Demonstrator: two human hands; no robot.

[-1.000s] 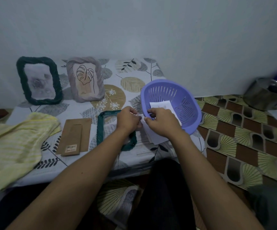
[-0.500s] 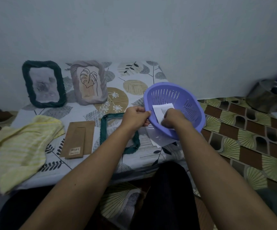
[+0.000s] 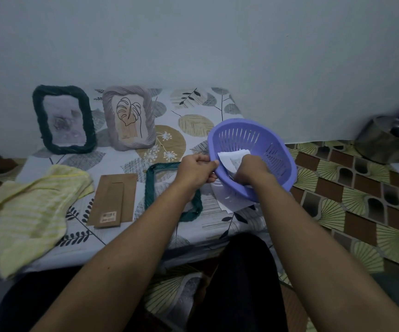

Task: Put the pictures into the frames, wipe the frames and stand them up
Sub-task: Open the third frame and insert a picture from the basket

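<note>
A purple basket (image 3: 272,149) is tilted toward me at the table's right edge. My left hand (image 3: 196,171) grips its near rim. My right hand (image 3: 250,170) is inside it, fingers curled on white paper pictures (image 3: 229,159). More white paper (image 3: 232,201) lies under the basket. An empty dark green frame (image 3: 150,188) lies flat beneath my left wrist. Its brown backing board (image 3: 113,200) lies to the left. Two frames stand at the back: a dark green frame (image 3: 63,118) and a grey frame with a leaf drawing (image 3: 129,117).
A yellow striped cloth (image 3: 31,212) lies at the table's left front. The low table has a leaf-print cover (image 3: 193,106) and stands against a pale wall. A metal pot (image 3: 385,140) sits on the patterned floor (image 3: 361,200) at the right.
My right hand has moved from the basket's rim deeper into the basket onto the papers. My left hand has shifted onto the rim, and the basket tilts more toward me.
</note>
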